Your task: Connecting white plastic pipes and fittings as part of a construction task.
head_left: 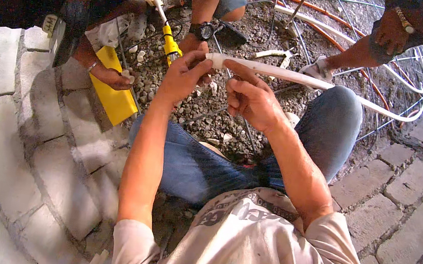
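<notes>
My left hand (182,78) is closed, pinching the end of a white plastic pipe (284,74) between thumb and fingers. A wider white collar (215,61) sits around that pipe end. My right hand (253,99) is just below the pipe, its index finger stretched out against the pipe's underside near the collar, the other fingers loosely curled around nothing. From there the pipe runs right, passing over my right knee. Close beyond my left hand, a yellow tool with a white shaft (170,44) stands at an angle, partly covered by a co-worker's hand (194,43).
Another co-worker's hand (108,75) holds a small whitish piece beside a yellow sheet-like object (114,91). Orange pipes (323,31) and steel rods (379,128) cross the gravel. A person's sandalled foot (319,69) stands ahead right. Stone blocks (70,177) flank me.
</notes>
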{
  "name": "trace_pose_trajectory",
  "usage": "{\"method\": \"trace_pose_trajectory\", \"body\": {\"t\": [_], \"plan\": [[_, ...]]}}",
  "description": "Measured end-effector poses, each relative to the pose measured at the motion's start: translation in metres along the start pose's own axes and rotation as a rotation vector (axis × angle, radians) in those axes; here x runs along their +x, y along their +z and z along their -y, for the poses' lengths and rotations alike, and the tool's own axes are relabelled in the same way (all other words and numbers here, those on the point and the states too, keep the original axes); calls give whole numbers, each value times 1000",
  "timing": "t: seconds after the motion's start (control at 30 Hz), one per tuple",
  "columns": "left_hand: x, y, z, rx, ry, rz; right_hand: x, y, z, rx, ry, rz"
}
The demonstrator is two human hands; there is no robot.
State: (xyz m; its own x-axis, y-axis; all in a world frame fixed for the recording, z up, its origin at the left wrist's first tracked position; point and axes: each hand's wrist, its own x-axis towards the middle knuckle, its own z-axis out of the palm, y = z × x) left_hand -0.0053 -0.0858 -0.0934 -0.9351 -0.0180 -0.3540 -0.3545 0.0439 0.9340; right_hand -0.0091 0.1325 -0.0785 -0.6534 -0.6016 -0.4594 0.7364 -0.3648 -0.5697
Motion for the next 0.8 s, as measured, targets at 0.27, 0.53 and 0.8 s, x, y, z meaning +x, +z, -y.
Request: {"method": "trace_pose_trajectory", "body": {"t": [0.27,0.53,0.8], "plan": [[3,-3,1,46,18,33,-2,-8,5,31,68,85],[-1,4,1,64,34,32,17,-27,44,-1589,-976,-125],[-3,7,1,-2,13,38,28,-34,36,-1454,-702,-83]]}}
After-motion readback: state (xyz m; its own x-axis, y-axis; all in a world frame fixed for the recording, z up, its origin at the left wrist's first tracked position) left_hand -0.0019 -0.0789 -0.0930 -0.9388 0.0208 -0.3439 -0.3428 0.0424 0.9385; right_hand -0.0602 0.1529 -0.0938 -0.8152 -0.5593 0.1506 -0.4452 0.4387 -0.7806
